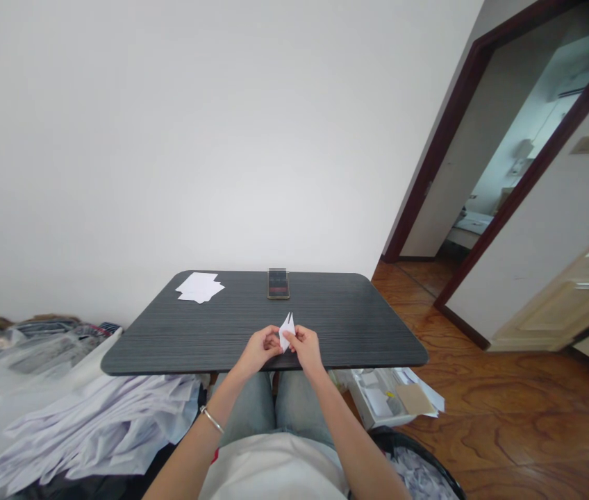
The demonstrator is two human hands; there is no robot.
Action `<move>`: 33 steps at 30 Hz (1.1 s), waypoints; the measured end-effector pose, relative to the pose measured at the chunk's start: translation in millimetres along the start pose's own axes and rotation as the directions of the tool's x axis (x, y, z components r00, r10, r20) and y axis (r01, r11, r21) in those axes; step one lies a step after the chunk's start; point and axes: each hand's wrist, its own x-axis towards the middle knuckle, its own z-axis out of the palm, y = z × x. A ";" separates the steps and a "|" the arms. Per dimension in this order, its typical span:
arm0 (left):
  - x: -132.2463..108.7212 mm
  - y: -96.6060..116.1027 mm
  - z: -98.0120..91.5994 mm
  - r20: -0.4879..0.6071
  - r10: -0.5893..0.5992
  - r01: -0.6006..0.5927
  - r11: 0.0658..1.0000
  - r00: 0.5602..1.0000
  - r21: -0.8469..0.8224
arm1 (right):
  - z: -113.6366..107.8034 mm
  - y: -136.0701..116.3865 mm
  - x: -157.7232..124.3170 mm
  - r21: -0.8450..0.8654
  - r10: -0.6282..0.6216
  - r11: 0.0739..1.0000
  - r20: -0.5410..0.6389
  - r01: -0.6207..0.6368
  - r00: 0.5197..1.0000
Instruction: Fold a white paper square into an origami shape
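A small folded piece of white paper (287, 332) with two narrow points at its top is held upright just above the near edge of the dark table (242, 312). My left hand (262, 347) pinches its lower left side, fingers curled. On the other side, my right hand (303, 344) grips the paper between thumb and fingers, the thumb lying across its face. Several white sheets (199, 286) lie overlapping at the table's far left. A phone (278, 284) rests near the far edge, close to the middle.
White cloth (101, 423) is piled left of my legs, with clear plastic bags (39, 354) beyond it. Below the table's right side stand a box of papers (380, 399) and a dark bin (422, 476). A white wall (221, 139) rises behind the table.
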 end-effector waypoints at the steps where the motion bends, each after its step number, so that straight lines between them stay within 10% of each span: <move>1: 0.0 -0.9 -0.2 0.004 0.000 0.000 1.000 1.000 0.004 | 0.1 -0.3 -0.1 0.001 0.000 1.000 -0.011 0.000 1.000; 33: -2.0 8.4 -2.9 -0.168 0.006 -0.012 0.999 0.986 -0.035 | 0.2 -3.4 -1.9 -0.041 -0.033 0.999 0.076 0.036 0.997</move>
